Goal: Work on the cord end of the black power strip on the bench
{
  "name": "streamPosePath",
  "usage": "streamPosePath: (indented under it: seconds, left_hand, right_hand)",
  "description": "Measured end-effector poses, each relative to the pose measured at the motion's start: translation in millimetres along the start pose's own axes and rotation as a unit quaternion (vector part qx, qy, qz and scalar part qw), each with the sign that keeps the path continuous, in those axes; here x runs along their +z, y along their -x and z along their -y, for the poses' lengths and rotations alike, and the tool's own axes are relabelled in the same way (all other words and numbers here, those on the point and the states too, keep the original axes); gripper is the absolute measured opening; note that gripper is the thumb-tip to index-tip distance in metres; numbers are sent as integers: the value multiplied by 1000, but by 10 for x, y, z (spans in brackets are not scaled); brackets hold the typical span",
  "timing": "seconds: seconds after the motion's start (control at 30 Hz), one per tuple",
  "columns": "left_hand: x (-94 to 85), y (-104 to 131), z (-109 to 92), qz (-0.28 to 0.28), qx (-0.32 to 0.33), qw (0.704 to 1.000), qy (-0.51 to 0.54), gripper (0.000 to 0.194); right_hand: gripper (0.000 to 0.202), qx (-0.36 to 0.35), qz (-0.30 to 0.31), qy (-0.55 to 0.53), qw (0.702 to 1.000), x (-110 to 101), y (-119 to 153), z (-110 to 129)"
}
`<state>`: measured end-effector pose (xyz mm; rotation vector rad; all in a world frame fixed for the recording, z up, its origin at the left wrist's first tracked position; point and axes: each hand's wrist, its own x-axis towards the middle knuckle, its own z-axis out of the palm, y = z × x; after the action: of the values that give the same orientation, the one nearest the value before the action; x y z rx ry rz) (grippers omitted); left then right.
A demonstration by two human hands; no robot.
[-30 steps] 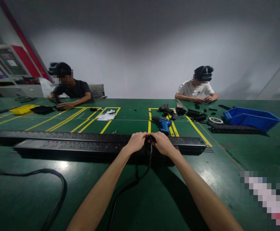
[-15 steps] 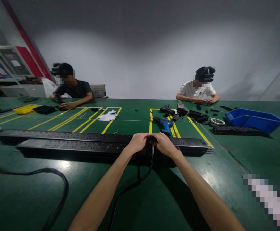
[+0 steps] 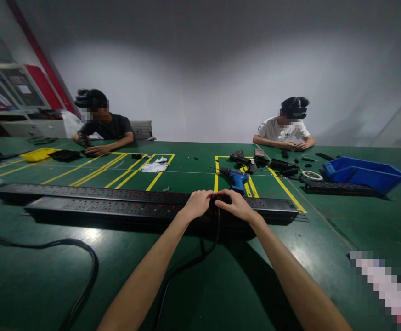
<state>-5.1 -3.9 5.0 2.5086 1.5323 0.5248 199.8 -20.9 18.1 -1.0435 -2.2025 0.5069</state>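
Note:
Two long black power strips (image 3: 100, 209) with rows of sockets and small red parts lie side by side across the table before me. Over the right part of the front strip, my left hand (image 3: 199, 203) is closed, fingertips on a small dark part I cannot make out. Beside it, my right hand (image 3: 234, 204) curls its thumb and forefinger around the top end of a black cable (image 3: 218, 230). The cable hangs between my hands, over the strip's near side, and runs down toward me. The fingers hide where its upper end sits.
A blue cordless drill (image 3: 235, 178) lies just beyond the strips, with a darker drill (image 3: 240, 157) behind. A blue bin (image 3: 362, 172) stands at right, a yellow tray (image 3: 37, 155) at far left. Another cable (image 3: 92, 262) curves at near left. Two people sit across the table.
My right thumb and forefinger have spread a little apart, the hand lifting slightly at the cable's end. The left hand stays in place. The strips have hardly moved.

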Motion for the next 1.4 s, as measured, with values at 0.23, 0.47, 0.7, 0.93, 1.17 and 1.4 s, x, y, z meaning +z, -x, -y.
streamPosePath:
  seconds: [0.23, 0.47, 0.7, 0.93, 1.17, 1.4]
  left_hand:
    - [-3, 8, -9, -5, -2, 1000, 11, 37]
    - [8, -3, -13, -7, 1, 1000, 6, 35]
    - [-45, 7, -63, 2, -22, 1000, 12, 35]
    - [-47, 10, -59, -4, -20, 1000, 10, 35]
    - [-55, 6, -58, 1, -23, 1000, 10, 34]
    - [-46, 6, -43, -2, -19, 1000, 7, 35]
  right_hand:
    - [35, -9, 11, 4, 1000, -11, 18, -45]
    - [37, -30, 4, 126, 991, 101, 13, -33]
    - [35, -25, 6, 162, 986, 109, 2, -37]
    - [39, -28, 15, 180, 983, 101, -25, -9]
    - [38, -22, 24, 220, 975, 109, -35, 39]
    - [33, -28, 25, 234, 972, 116, -41, 39]
